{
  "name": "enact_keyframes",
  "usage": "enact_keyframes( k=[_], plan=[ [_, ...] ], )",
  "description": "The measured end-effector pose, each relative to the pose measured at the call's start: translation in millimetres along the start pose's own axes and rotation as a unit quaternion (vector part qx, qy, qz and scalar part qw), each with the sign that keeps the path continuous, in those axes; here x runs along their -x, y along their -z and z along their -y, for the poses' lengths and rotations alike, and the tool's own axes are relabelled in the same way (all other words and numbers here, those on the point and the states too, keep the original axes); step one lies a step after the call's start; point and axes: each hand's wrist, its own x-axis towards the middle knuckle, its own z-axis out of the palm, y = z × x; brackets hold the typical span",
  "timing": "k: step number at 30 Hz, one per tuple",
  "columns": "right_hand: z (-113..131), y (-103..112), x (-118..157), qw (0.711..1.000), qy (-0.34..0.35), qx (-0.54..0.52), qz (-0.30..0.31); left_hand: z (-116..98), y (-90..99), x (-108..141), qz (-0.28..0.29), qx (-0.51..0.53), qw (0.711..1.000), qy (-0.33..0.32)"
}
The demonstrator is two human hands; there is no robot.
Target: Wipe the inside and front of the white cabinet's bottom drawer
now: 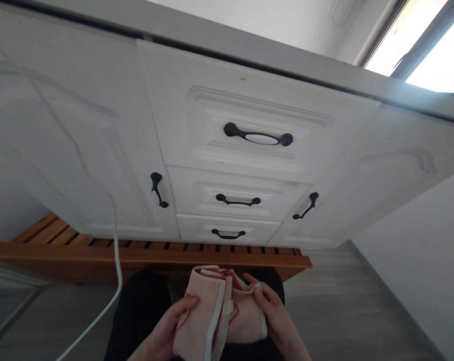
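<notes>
A folded pink towel with white edging and red markings is held between my two hands, low in the view and above my dark-clothed legs. Its folds part near the middle, where darker red cloth and a small pale tag show. My left hand grips the left side, thumb on top and the other fingers mostly hidden beneath. On the right, my right hand pinches the towel's white edge between thumb and fingers.
Just ahead is a slatted wooden bench, with a white cabinet behind it. Black handles stick out from its drawers and doors. A white cable hangs down on the left. Grey flooring spreads to the right.
</notes>
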Motion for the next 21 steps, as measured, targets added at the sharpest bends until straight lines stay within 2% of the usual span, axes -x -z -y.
enact_keyframes(
  k=[4, 8, 11, 16, 21],
  plan=[
    [1, -8, -5, 0.989, 0.000, -0.102, 0.103, -9, -3.3, 12, 0.009, -0.024, 0.999, 0.031],
    [-4, -24, -15, 0.971, 0.002, -0.191, 0.144, -8, -5.8, 12, -0.042, -0.017, 0.999, 0.019],
    [-2, -36, -22, 0.961, 0.006, -0.227, 0.156, -7, -4.8, 7, -0.036, -0.019, 0.999, 0.006],
    [15, -38, -23, 0.967, 0.044, -0.184, 0.170, -10, 4.5, 3, -0.019, -0.026, 0.999, 0.003],
    [34, -32, -20, 0.981, 0.072, -0.047, 0.173, -15, 5.1, 6, -0.016, -0.025, 1.000, -0.006]
  ],
)
